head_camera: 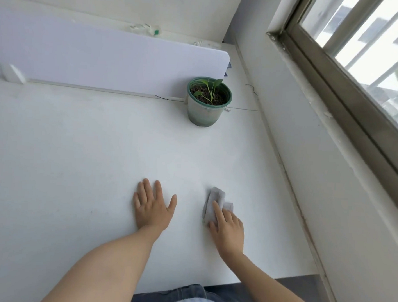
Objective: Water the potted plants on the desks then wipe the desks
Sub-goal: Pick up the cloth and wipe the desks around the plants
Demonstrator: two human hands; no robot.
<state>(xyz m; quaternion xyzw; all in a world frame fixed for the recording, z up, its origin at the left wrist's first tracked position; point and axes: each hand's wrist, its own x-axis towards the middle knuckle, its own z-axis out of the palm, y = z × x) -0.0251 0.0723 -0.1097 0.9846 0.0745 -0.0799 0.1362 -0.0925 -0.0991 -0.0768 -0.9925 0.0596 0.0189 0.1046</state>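
Note:
A small green-rimmed pot with a leafy seedling [208, 102] stands at the far right of the white desk [79, 157], beside the divider's end. My right hand [227, 229] presses a folded grey cloth [214, 201] flat on the desk, near its front edge. The cloth sticks out beyond my fingers towards the pot. My left hand [152, 206] lies flat on the desk with fingers spread, a little left of the cloth, holding nothing.
A pale lilac divider panel [106, 62] runs along the desk's back edge. A white wall [317, 179] and a window frame [344, 93] close off the right side. A plastic bottle with a green cap [146, 29] lies behind the divider. A thin wire [241, 109] runs by the pot.

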